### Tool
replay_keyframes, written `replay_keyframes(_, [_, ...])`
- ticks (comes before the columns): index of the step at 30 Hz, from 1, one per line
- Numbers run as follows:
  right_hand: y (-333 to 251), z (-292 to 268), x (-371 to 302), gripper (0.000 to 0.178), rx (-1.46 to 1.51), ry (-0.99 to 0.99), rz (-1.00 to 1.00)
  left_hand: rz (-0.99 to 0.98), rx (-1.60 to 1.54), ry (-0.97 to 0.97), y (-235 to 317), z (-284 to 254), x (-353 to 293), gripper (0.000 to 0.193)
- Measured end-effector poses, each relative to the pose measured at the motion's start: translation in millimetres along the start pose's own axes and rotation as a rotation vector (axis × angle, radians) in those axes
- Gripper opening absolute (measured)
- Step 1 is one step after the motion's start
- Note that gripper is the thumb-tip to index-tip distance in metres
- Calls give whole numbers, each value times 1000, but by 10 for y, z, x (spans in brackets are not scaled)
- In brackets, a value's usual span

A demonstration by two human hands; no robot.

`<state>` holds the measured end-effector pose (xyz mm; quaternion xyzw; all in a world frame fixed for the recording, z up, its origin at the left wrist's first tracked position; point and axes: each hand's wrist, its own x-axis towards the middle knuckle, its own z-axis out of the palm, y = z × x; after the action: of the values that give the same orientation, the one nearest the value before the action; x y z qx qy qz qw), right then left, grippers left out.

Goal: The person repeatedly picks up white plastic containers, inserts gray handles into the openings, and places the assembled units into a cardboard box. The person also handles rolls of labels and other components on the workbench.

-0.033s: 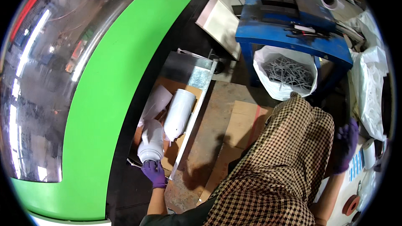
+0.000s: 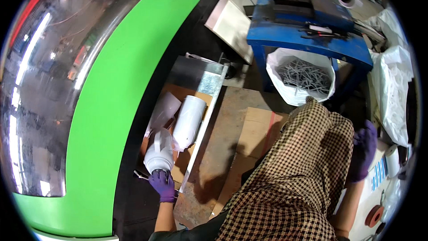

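My left hand (image 2: 162, 186), in a purple glove, is closed on the dark neck end of a white plastic jug body (image 2: 159, 156) with a side handle. The jug lies in a metal-edged tray beside the green machine. Next to it rests a white cylindrical shell (image 2: 189, 117), and behind it is a pale curved plastic piece (image 2: 165, 109). My right hand (image 2: 364, 151), also gloved in purple, hangs at my right side by the checked apron (image 2: 307, 151). Its fingers are apart, and nothing shows in them.
The green machine (image 2: 120, 85) with a clear window stands at left. A blue metal table (image 2: 307, 44) is ahead, with a white sack (image 2: 298, 96) of grey plastic sprues below it. Cardboard (image 2: 249, 143) lies on the floor. A white table (image 2: 363, 216) with a brown ring (image 2: 374, 216) is at right.
The jug has turned slightly in my left hand, its handle now showing more toward the top. My right hand has risen a little, and the whole view has shifted slightly.
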<state>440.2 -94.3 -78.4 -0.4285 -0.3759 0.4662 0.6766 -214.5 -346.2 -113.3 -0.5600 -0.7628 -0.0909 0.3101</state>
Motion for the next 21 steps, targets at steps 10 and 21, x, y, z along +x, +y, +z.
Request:
replay_keyframes(10, [14, 1826, -371, 43, -531, -817, -50, 659, -451, -212, 2647, -773, 1724, 9])
replay_keyframes(21, [31, 1361, -118, 49, -728, -742, -363, 743, -1094, -300, 3614, -616, 2269, 103])
